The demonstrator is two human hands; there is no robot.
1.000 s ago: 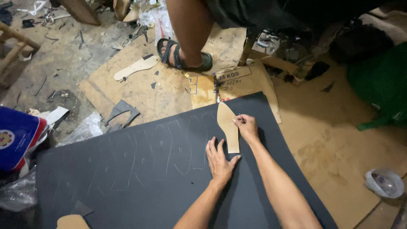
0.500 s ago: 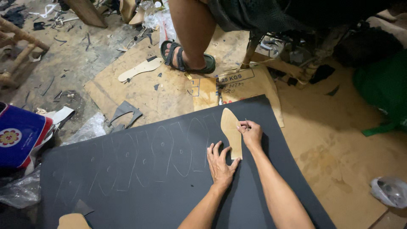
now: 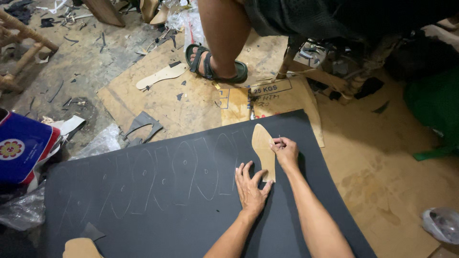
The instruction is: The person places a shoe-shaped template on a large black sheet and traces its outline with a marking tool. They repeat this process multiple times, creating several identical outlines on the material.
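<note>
On dark sheet (image 3: 143,210), left hand (image 3: 252,187) pinning sole template (image 3: 264,149), right hand (image 3: 286,152) tracing

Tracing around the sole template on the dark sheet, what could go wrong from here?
1. The left hand pins only the heel end of the template; the toe end may pivot while the right hand traces its edge.
2. Earlier outlines sit close by, so a slip could overlap them.
3. The sheet lies on uneven cardboard and may shift.
</note>
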